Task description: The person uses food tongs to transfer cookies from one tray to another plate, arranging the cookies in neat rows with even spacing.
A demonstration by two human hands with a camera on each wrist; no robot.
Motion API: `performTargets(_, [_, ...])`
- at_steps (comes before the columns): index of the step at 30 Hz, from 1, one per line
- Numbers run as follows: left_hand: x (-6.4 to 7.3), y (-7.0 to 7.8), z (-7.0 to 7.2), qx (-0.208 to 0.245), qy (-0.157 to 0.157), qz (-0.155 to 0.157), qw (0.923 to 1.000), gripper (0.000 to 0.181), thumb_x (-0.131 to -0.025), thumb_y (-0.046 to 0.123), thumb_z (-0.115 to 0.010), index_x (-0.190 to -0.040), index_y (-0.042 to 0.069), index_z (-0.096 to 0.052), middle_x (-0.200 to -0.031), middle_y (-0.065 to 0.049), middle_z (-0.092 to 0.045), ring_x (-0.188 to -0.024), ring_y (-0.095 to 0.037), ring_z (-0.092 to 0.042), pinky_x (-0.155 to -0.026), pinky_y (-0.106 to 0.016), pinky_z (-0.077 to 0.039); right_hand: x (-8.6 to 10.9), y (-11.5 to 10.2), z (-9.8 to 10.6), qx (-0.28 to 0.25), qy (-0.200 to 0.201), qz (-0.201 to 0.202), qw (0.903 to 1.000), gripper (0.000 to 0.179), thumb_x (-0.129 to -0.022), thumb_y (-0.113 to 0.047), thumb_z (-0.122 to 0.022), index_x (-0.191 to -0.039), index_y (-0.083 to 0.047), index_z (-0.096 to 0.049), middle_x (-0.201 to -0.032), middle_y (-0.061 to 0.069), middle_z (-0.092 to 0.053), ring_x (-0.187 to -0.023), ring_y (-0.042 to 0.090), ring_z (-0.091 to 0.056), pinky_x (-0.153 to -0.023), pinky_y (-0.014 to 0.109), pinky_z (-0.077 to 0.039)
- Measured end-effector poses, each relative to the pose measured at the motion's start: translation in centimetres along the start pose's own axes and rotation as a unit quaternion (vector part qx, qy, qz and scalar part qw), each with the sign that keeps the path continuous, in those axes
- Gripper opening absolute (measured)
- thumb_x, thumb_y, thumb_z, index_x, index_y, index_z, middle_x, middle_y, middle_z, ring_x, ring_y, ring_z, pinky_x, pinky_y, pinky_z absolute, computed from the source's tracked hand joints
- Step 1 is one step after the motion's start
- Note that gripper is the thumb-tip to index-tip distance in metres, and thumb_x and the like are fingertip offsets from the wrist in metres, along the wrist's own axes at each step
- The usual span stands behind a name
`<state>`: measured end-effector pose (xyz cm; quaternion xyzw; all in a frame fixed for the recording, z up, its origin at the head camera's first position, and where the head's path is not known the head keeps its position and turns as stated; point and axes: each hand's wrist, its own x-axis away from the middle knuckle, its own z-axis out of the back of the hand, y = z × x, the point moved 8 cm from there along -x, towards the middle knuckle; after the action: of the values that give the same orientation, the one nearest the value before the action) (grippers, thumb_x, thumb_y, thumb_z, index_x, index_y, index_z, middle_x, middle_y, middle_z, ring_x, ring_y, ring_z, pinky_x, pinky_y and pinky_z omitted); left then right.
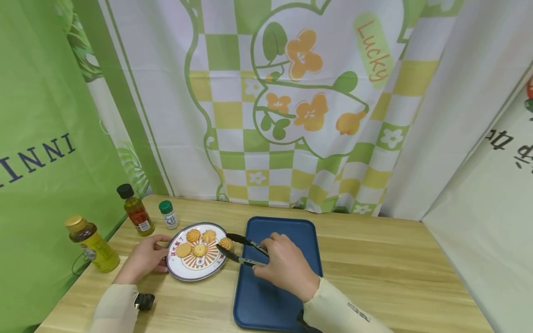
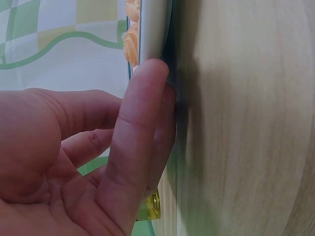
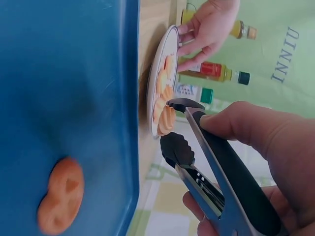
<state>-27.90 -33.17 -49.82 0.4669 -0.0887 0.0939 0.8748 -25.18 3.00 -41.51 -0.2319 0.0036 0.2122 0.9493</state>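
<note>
My left hand point(image 1: 145, 256) holds the left rim of an oval white plate point(image 1: 191, 275) with a dark border, fingertips right at its edge in the left wrist view. Several golden cookies lie on the plate, among them a swirled cookie point(image 1: 193, 235) and a flat round cookie point(image 1: 183, 250). My right hand point(image 1: 287, 263) grips black-and-steel tongs point(image 3: 216, 172) over the tray. The tongs' tips stand apart on either side of a swirled cookie point(image 3: 167, 119) at the plate's right edge.
A navy tray point(image 1: 266, 310) lies right of the plate, with a pretzel-shaped cookie point(image 3: 61, 196) on it, hidden in the head view. Behind my left hand stand a yellow-labelled bottle point(image 1: 97, 247), a red-labelled oil bottle point(image 1: 138, 215) and a green-capped shaker point(image 1: 168, 216). Curtains border the wooden table.
</note>
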Motion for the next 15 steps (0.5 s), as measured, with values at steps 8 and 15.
performTargets(8, [0.1,0.0,-0.4,0.007,-0.005,-0.001,1.0000,0.049,-0.112,0.001,-0.055,-0.159,-0.011,-0.047,-0.116,-0.029,-0.067,-0.085,-0.021,-0.073,-0.069,-0.036,-0.072,-1.3,-1.4,-1.2,0.024,0.009,0.013,0.9996,0.046,-0.085,-0.031,-0.094,-0.120,-0.003,-0.083,-0.108,0.008,-0.074,-0.086,0.019,-0.058,-0.064,0.030,-0.052])
performTargets(15, [0.0,0.0,0.0,0.001,-0.003,-0.002,1.0000,0.049,-0.112,0.001,-0.054,-0.159,-0.011,-0.046,-0.115,-0.028,-0.066,-0.087,-0.022,-0.073,-0.070,-0.035,-0.073,-1.7,-2.0,-1.6,0.044,0.005,0.019,0.9988,0.044,-0.085,-0.032,-0.094,-0.117,-0.005,-0.083,-0.107,0.007,-0.073,-0.086,0.018,-0.057,-0.063,0.030,-0.052])
